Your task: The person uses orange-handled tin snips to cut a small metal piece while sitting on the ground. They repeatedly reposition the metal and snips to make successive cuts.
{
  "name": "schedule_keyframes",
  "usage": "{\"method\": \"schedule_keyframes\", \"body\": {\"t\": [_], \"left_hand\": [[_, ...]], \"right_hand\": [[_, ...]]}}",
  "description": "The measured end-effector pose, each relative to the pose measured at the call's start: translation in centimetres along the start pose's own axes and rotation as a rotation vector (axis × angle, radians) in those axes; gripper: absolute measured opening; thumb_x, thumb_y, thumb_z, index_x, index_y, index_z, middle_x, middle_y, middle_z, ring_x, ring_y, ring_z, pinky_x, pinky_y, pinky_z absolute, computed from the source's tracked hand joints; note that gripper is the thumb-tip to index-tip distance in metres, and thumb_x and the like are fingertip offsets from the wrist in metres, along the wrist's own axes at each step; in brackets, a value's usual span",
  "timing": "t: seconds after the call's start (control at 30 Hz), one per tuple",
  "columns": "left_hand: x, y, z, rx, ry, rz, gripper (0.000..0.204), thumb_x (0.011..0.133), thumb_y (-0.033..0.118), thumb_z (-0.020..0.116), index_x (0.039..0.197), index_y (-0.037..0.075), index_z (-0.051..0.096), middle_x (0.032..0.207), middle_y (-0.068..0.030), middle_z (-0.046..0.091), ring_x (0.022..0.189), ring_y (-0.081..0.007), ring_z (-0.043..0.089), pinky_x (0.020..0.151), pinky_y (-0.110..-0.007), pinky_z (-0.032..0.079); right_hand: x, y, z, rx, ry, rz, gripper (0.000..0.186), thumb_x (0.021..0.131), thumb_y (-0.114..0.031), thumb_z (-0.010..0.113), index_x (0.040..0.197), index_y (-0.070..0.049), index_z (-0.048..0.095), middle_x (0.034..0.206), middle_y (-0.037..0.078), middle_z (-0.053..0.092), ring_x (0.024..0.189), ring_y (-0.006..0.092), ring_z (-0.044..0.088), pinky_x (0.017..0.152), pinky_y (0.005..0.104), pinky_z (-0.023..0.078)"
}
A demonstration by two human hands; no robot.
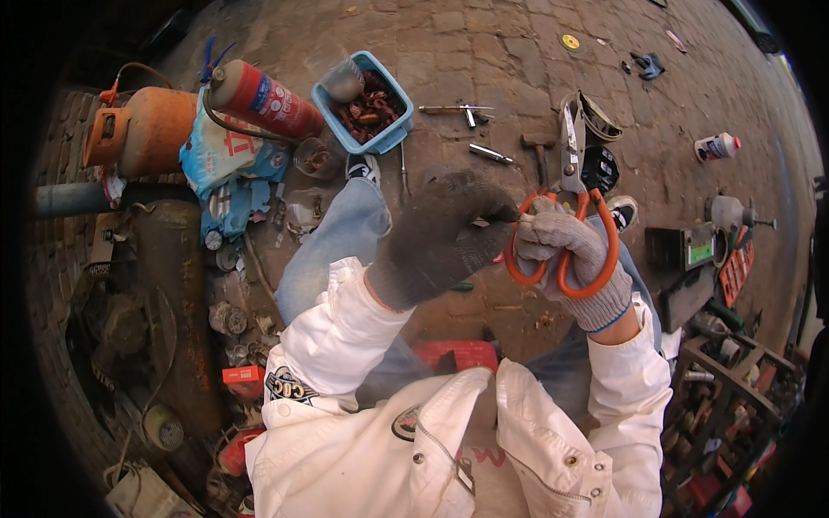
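The right hand [577, 243] wraps its fingers around orange-handled scissors [572, 177], blades pointing forward. Left of the scissors, the left hand [445, 237] bunches its fingers; I cannot tell around what.

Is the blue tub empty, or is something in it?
Not empty: dark reddish-brown pieces lie inside the blue tub; how deep they go, I cannot tell.

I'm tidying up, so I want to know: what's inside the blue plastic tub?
The blue plastic tub holds a heap of dark red and brown scraps, with a clear plastic cup at its far left corner. The scraps hide the tub's bottom and anything buried beneath.
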State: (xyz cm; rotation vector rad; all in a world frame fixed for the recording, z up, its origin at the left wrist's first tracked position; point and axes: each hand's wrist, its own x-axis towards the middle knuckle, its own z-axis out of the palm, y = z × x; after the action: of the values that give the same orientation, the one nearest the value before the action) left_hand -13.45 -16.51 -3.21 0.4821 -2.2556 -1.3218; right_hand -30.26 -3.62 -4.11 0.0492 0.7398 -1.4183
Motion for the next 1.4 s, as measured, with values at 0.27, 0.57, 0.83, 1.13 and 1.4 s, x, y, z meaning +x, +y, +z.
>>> {"method": "schedule_keyframes", "body": {"t": [0.27, 0.57, 0.83, 1.13, 1.4], "left_hand": [[-0.5, -0.2, -0.1, -0.296, 0.098, -0.492, 0.023, 0.085, 0.013, 0.071, 0.102, -0.002, 0.069, 0.086, -0.0041, 0.068, 0.072, -0.0074, 0.057, 0.063, -0.023, 0.046], [-0.1, 0.4, -0.7, -0.277, 0.095, -0.52, 0.021, 0.083, 0.014, 0.067, 0.094, -0.004, 0.07, 0.08, -0.0137, 0.071, 0.07, -0.0151, 0.067, 0.066, -0.029, 0.052], [0.1, 1.1, -1.0, -0.344, 0.061, -0.58, 0.018, 0.084, 0.01, 0.065, 0.091, -0.005, 0.069, 0.078, -0.0122, 0.07, 0.07, -0.0109, 0.065, 0.065, -0.028, 0.051], [-0.3, -1.8, 0.1, -0.094, 0.014, -0.271, 0.016, 0.082, 0.01, 0.07, 0.092, -0.003, 0.069, 0.086, -0.0066, 0.067, 0.078, -0.0125, 0.06, 0.072, -0.028, 0.049], [-0.6, -6.7, 0.6, -0.728, 0.111, -0.675, 0.016, 0.088, 0.011, 0.069, 0.103, 0.004, 0.068, 0.09, -0.0058, 0.067, 0.078, -0.0203, 0.065, 0.072, -0.031, 0.053]], "right_hand": [[0.7, -0.2, 0.1, -0.332, 0.067, -0.115, 0.019, 0.09, -0.014, 0.066, 0.096, 0.004, 0.069, 0.073, -0.002, 0.048, 0.067, 0.0095, 0.045, 0.061, 0.0241, 0.037], [0.2, -0.7, 0.2, -0.605, 0.057, -0.161, 0.021, 0.094, -0.019, 0.063, 0.098, 0.001, 0.066, 0.081, 0.004, 0.061, 0.072, 0.01, 0.056, 0.062, 0.0222, 0.045], [0.5, 0.4, 0.9, -0.716, 0.076, -0.422, 0.027, 0.084, -0.015, 0.077, 0.103, -0.002, 0.064, 0.083, -0.001, 0.06, 0.075, 0.0083, 0.057, 0.064, 0.0252, 0.046], [0.9, -1.5, 2.2, -1.335, 0.241, -0.458, 0.028, 0.082, -0.02, 0.08, 0.094, -0.005, 0.06, 0.076, -0.001, 0.058, 0.066, 0.0059, 0.052, 0.058, 0.0225, 0.043], [3.4, -2.2, -1.7, -0.784, 0.151, -0.223, 0.027, 0.086, -0.018, 0.075, 0.105, -0.005, 0.062, 0.084, 0.002, 0.063, 0.074, 0.0107, 0.06, 0.06, 0.026, 0.048]]}}
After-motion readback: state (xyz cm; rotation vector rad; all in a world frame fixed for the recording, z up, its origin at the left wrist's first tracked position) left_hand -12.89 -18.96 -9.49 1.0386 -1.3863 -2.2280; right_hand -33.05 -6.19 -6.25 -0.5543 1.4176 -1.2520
